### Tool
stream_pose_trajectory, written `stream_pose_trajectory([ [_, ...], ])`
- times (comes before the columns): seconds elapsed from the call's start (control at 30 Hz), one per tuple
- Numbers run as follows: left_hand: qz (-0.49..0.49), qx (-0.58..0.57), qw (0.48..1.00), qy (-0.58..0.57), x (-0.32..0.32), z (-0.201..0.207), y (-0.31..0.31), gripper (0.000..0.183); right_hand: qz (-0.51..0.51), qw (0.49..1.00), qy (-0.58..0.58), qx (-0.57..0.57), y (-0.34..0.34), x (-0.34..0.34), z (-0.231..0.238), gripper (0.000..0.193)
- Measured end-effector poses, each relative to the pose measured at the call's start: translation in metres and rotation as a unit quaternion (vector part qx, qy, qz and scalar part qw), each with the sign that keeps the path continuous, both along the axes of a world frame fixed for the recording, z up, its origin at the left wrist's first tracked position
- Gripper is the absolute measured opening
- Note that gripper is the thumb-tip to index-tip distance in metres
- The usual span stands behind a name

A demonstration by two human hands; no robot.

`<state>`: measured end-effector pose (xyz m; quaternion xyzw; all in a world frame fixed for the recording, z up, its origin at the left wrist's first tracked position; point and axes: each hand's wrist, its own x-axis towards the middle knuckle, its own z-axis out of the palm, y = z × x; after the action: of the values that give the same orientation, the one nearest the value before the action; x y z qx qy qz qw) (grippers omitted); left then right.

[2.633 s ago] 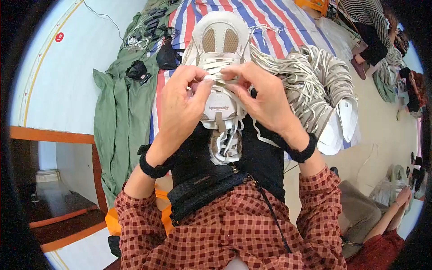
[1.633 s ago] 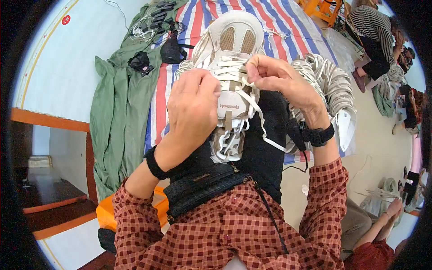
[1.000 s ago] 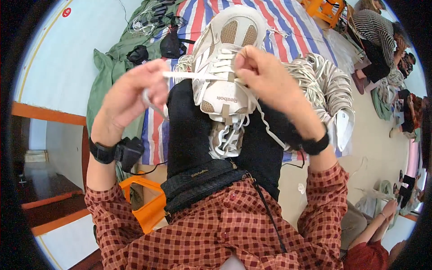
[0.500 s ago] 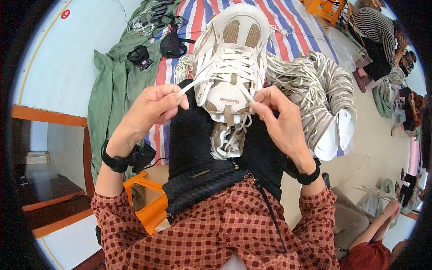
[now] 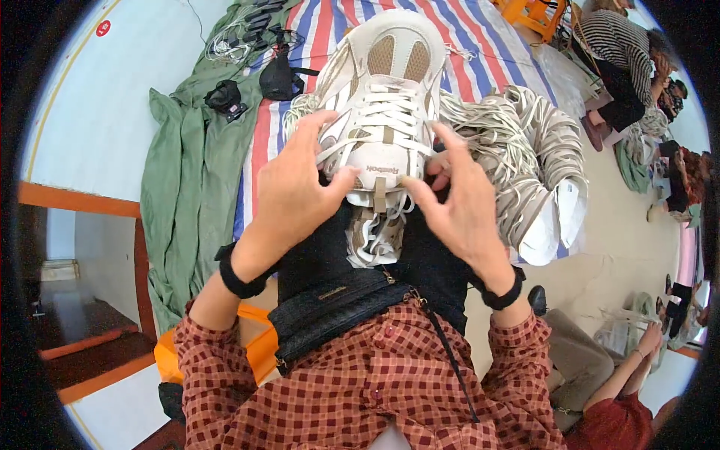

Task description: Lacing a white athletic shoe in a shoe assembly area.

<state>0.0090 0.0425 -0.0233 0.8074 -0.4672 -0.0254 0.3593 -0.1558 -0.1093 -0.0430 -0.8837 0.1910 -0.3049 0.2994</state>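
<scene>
A white and beige sneaker (image 5: 356,90) lies on my lap, toe pointing away, with white laces (image 5: 384,112) threaded across its tongue (image 5: 373,166). My left hand (image 5: 296,184) is at the shoe's left side, thumb and index finger spread apart, the thumb near the tongue's edge. On the other side my right hand (image 5: 461,202) is also open, its thumb by the tongue and its index finger along the collar; its other fingers are partly hidden. Below the heel, a second laced shoe piece (image 5: 371,236) rests between my thighs.
Stacked beige shoe parts (image 5: 555,150) and a heap of laces (image 5: 487,127) lie on the right of a striped sheet (image 5: 259,161). Green cloth (image 5: 180,202) holds black devices (image 5: 225,97) at left. An orange stool (image 5: 259,337) is beside me. Other people (image 5: 615,45) sit at right.
Both hands have let go of the lace ends they were pinching and opened. The left hand has moved right, in against the shoe; the lace end it held out is now down by the shoe.
</scene>
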Motion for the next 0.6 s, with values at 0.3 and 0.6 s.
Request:
stream_pose_trajectory([
  [0.3, -0.081, 0.053, 0.925, 0.368, 0.042, 0.028, 0.034, 0.049, 0.073, 0.949, 0.059, 0.302, -0.034, -0.041, 0.0, 0.036],
  [0.6, -0.108, -0.471, 0.605, 0.632, 0.254, -0.064, 0.204, 0.035, 0.025, 0.423, -0.582, 0.694, -0.122, -0.222, -0.11, 0.015],
])
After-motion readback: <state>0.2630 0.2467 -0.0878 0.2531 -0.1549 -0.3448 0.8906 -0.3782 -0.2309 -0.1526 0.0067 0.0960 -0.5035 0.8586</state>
